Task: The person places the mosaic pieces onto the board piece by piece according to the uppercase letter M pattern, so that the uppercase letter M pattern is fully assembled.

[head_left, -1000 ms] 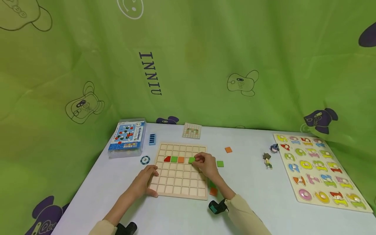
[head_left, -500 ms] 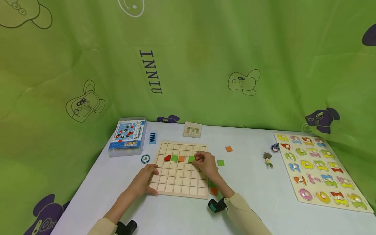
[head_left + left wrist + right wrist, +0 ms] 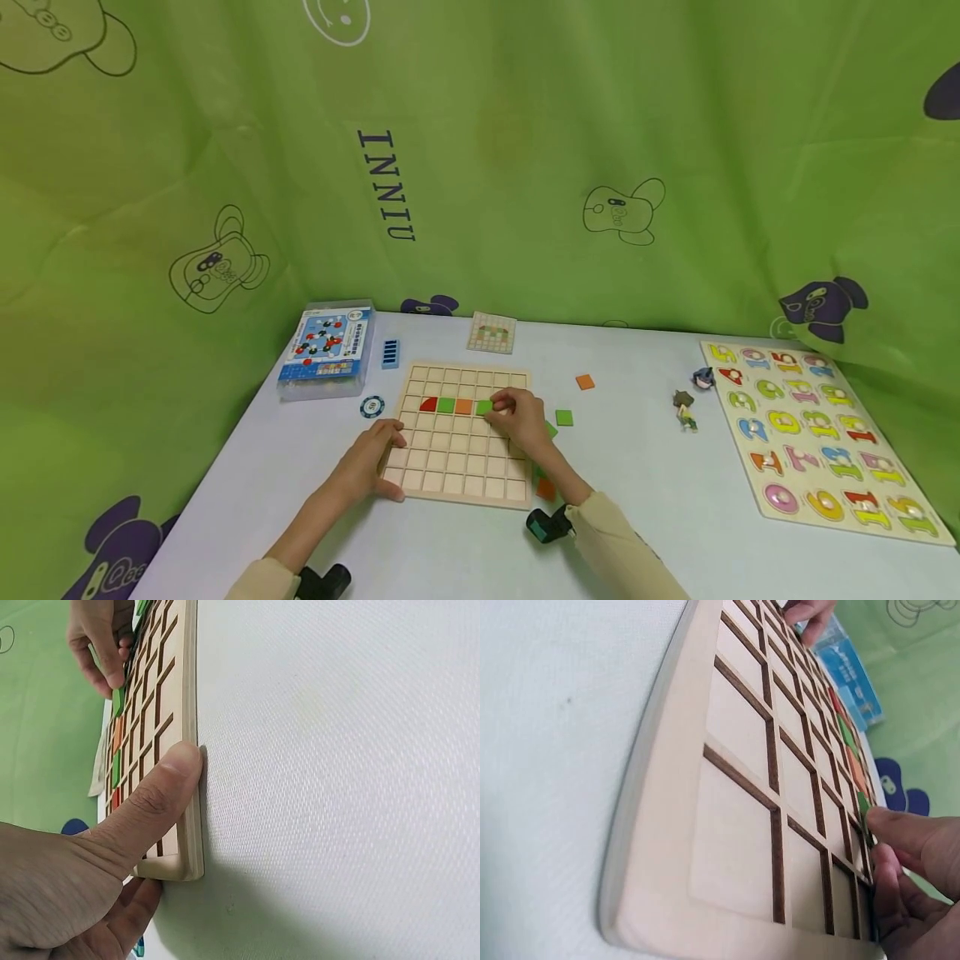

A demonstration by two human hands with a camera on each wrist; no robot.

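A wooden grid board (image 3: 455, 463) lies on the white table. My left hand (image 3: 363, 468) holds its near left corner, the thumb along the near edge and the fingers at the left side. In one row sit a red tile with a curved edge (image 3: 428, 405), a green tile (image 3: 446, 406) and an orange tile (image 3: 464, 407). Just right of these, my right hand (image 3: 522, 422) pinches another green square tile (image 3: 483, 407) between thumb and finger. In the left wrist view that pinched tile (image 3: 118, 701) stands in line with the orange one (image 3: 117, 733), its far end under the fingertips.
Loose tiles lie right of the board, including an orange tile (image 3: 585, 382) and a green one (image 3: 564, 417). A pattern card (image 3: 492, 332) is behind it. Left are a boxed set (image 3: 327, 350) and a round chip (image 3: 372, 407). Figurines (image 3: 684, 410) and a number puzzle (image 3: 817, 433) stand right.
My right hand has shifted slightly left with the green tile, bringing it closer to the orange tile in the row. My left hand stays at the board's corner.
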